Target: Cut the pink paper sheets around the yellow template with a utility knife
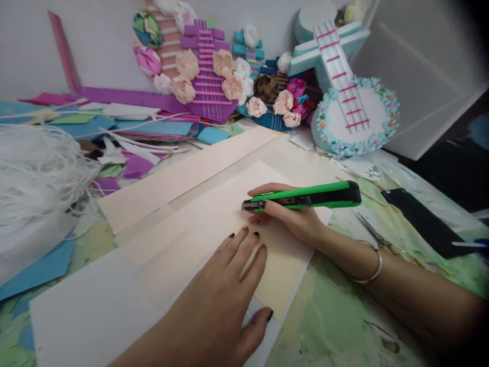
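Note:
My right hand [294,216] is closed round a green and black utility knife [305,196], its blade end pointing left over pale paper. My left hand [229,285] lies flat with fingers spread, pressing on a stack of sheets. Under its fingers is a cream-yellow piece of paper [282,270], resting on a pale pinkish sheet [214,204] and a white board [87,311]. Behind these lies a long pale pink strip [191,176]. Whether the blade touches the paper, I cannot tell.
Guitar-shaped paper crafts, one purple [206,76] and one light blue [344,97], lean at the back. White string [42,173] is heaped at left near coloured scraps [148,122]. Scissors [378,234] and a black flat piece [424,219] lie at right.

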Tool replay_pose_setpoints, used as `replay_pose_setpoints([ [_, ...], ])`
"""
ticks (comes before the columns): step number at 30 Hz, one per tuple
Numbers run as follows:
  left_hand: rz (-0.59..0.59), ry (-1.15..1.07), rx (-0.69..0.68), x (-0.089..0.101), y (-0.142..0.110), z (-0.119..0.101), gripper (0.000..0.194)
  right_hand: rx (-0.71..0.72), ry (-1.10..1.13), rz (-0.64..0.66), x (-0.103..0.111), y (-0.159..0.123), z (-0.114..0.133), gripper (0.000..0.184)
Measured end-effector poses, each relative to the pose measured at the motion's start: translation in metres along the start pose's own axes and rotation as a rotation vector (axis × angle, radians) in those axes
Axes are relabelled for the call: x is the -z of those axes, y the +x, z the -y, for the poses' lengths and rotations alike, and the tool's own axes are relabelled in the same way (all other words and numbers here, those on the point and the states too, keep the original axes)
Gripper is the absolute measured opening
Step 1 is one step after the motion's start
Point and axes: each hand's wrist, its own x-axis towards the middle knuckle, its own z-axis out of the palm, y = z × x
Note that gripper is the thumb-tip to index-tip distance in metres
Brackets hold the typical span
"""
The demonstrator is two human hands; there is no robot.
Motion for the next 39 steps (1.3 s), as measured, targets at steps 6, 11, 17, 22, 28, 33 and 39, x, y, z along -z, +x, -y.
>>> replay_pose_setpoints([
  [6,-0.013,0.016,-0.006,-0.0020,-0.0008,0.0001,0.065,0.054,-0.161,-0.067,-0.0020,0.0032,0.0005,0.014],
  [11,0.015,0.007,0.000,-0.0028,-0.0015,-0.0004,0.066,0.064,-0.097,-0.079,-0.0004,0.0017,-0.0030,0.016],
  [17,-0.001,0.010,-0.012,-0.0041,-0.0010,0.0007,0.066,0.095,-0.251,-0.074,-0.0006,-0.0002,-0.0020,0.016],
  [22,-0.015,0.010,-0.016,-0.0034,-0.0006,0.0022,0.066,0.046,-0.224,-0.054,-0.0020,-0.0017,-0.0006,0.016],
  [28,-0.029,0.011,-0.018,-0.0039,0.0010,0.0018,0.067,0.037,-0.222,-0.017,-0.0028,-0.0035,-0.0026,0.011],
  [33,-0.028,0.015,-0.002,-0.0054,0.0006,0.0027,0.068,0.053,-0.275,-0.003,-0.0004,-0.0037,-0.0046,0.012],
  [39,-0.029,0.017,-0.001,-0.0031,0.0011,0.0030,0.067,0.071,-0.318,0.006,0.0022,-0.0030,-0.0047,0.013],
])
